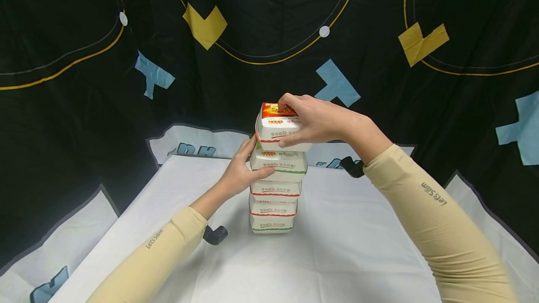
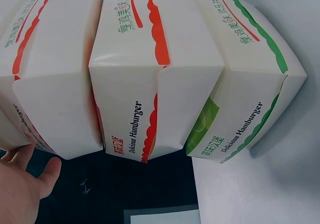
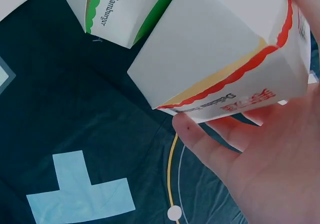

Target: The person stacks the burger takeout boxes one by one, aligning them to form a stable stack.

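Note:
Paper hamburger boxes stand in a tall column on the white table. My right hand grips the top red-trimmed hamburger box, thumb on its front and fingers over its red printed lid. In the right wrist view that box sits skewed to the green-trimmed hamburger box beside it. Around the left side of this green-trimmed box, just under the top one, my left hand holds on, thumb across its front. Below come red-trimmed boxes and a green-trimmed box at the bottom.
A white cloth covers the table. Behind it hangs a black curtain with yellow lines and blue and gold shapes. Black wrist mounts stick out by both forearms. White printed cloth borders lie along the table's far edge.

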